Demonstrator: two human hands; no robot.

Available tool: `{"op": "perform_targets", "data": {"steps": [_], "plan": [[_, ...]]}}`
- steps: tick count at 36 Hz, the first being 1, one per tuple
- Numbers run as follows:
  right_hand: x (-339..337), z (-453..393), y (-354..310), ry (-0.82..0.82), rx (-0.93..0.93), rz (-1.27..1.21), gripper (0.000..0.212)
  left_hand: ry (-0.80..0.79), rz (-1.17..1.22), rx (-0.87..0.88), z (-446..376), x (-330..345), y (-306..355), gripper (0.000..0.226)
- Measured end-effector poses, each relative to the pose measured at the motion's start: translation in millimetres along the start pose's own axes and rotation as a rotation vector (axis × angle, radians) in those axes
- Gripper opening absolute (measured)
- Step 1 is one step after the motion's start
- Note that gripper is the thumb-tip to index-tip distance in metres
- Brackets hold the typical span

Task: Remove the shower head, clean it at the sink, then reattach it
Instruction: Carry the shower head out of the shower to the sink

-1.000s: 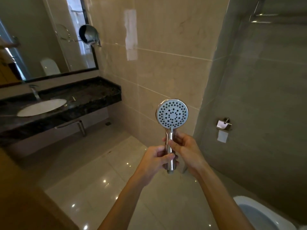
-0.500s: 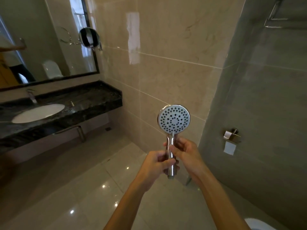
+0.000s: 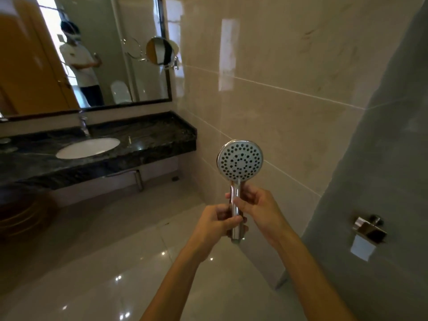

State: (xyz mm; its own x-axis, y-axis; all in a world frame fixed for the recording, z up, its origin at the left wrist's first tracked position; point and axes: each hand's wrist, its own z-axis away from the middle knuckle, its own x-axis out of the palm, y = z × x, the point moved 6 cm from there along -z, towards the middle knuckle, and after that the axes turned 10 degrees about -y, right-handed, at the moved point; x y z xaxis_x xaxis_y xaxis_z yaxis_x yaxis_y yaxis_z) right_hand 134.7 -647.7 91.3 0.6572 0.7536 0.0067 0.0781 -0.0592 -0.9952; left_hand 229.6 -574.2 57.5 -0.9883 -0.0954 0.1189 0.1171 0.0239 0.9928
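Observation:
A chrome shower head (image 3: 240,160) with a round pale-blue face full of dark nozzles stands upright in front of me, no hose attached. My left hand (image 3: 216,222) is closed around the lower part of its chrome handle. My right hand (image 3: 259,208) grips the handle just above, thumb and fingers wrapped on it. The white oval sink (image 3: 88,147) sits in a black stone counter (image 3: 162,135) to the left, well apart from the shower head, with a chrome tap (image 3: 84,123) behind it.
A large wall mirror (image 3: 92,54) hangs over the counter, with a round swivel mirror (image 3: 159,50) at its right edge. A toilet paper holder (image 3: 368,230) is fixed on the grey wall at right. Glossy floor tiles (image 3: 104,262) lie between me and the counter.
The view has swung left and toward the counter, so the sink and mirror appear larger and nearer. Both hands keep the same hold on the shower head's handle.

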Motion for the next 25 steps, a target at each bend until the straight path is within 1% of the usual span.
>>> {"op": "perform_targets", "data": {"steps": [4,11,14,18,25], "plan": [[-7.2,-24.0,6.7,-0.027,-0.009,-0.015,0.025,0.021,0.007,0.009,-19.2,-8.7,-0.5,0.017],[1.3,-86.5,19.7,-0.074,-0.013,-0.008,0.027,0.068,0.017,0.001,-50.5,-54.1,-1.5,0.011],[15.4,-120.2,28.3,-0.1,0.005,0.0,0.027,0.099,0.023,0.003,-62.8,-86.5,-1.5,0.01],[40.0,-168.3,34.7,-0.136,-0.002,-0.004,0.027,0.141,-0.013,0.011,-80.8,-136.3,0.8,0.016],[90.1,-263.6,34.9,-0.195,-0.028,-0.025,0.023,0.194,-0.055,0.048,-114.3,-233.8,13.7,0.015]]}}
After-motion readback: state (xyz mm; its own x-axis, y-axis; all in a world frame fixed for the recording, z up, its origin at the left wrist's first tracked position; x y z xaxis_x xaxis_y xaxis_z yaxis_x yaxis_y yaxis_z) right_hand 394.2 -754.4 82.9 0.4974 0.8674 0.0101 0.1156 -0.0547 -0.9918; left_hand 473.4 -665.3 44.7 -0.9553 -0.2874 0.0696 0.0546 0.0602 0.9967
